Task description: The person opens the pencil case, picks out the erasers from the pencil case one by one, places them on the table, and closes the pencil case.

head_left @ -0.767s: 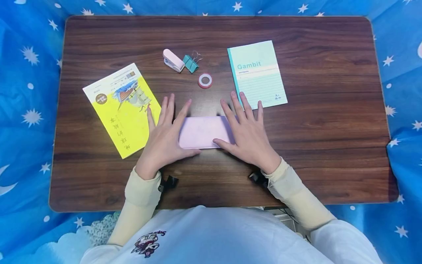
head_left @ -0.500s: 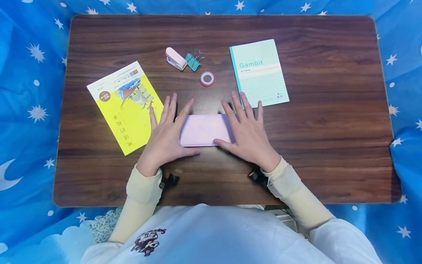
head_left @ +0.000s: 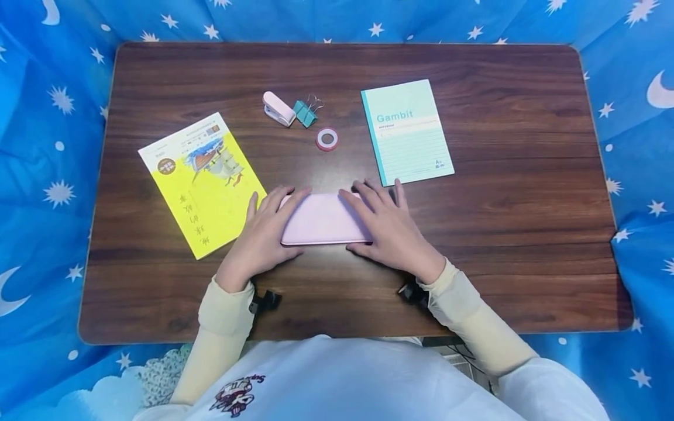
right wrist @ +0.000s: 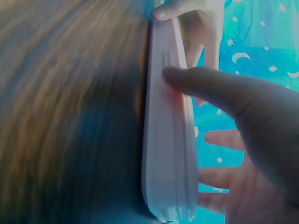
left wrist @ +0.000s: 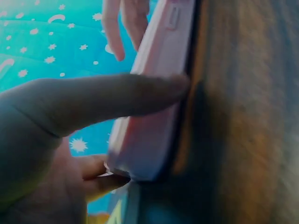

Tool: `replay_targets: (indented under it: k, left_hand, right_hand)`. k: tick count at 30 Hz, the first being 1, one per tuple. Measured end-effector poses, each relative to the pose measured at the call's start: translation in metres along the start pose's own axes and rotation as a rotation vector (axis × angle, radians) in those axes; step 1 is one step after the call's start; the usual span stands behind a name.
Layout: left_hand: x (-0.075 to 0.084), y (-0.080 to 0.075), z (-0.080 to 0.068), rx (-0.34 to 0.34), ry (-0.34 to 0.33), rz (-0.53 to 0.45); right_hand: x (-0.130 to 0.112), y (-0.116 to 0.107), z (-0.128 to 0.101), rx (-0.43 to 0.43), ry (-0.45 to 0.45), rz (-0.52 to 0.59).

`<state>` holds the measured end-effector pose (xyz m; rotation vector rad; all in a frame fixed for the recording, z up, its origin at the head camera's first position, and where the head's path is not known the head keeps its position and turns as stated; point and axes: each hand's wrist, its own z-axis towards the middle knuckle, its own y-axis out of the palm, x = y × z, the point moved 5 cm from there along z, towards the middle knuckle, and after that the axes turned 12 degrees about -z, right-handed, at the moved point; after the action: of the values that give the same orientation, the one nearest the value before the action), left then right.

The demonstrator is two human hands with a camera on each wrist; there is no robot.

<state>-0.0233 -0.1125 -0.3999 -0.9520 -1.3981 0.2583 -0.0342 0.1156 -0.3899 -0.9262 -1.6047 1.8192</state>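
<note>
A pale pink, flat, box-shaped pencil case point(head_left: 323, 221) lies lengthwise in front of the person, with a lid seam along its side. My left hand point(head_left: 263, 234) grips its left end, fingers bent over toward the far edge. In the left wrist view the left thumb point(left wrist: 135, 93) lies across the near side wall of the pencil case point(left wrist: 145, 144). At the right end my right hand point(head_left: 392, 231) grips likewise. The right wrist view shows the right thumb point(right wrist: 187, 81) against the near side of the pencil case point(right wrist: 163, 140). The far fingertips are partly hidden.
A yellow book point(head_left: 205, 187) lies left of the left hand, close to its fingers. Beyond the pencil case are a pink stapler point(head_left: 279, 109), a teal binder clip point(head_left: 305, 114) and a red tape roll point(head_left: 327, 140). A green notebook point(head_left: 408, 134) lies beyond the right hand.
Both hands, spread with straight fingers over the pencil case's ends before, have come down onto it. Their fingers have bent in and the thumbs moved to its near side.
</note>
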Motion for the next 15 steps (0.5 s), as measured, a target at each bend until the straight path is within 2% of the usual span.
replay_targets:
  k: [7,13,15]
  left_hand:
    - [-0.011,0.001,-0.002,0.050,0.084,-0.066]
    - [-0.021,0.000,-0.003,0.079,0.127,-0.120]
    - [-0.024,-0.002,-0.002,0.082,0.138,-0.136]
  right_hand:
    - [0.000,0.004,0.003,0.059,-0.182,0.090]
    - [0.004,0.002,0.004,0.134,-0.276,0.118]
    - [0.008,-0.004,0.008,0.164,-0.282,0.190]
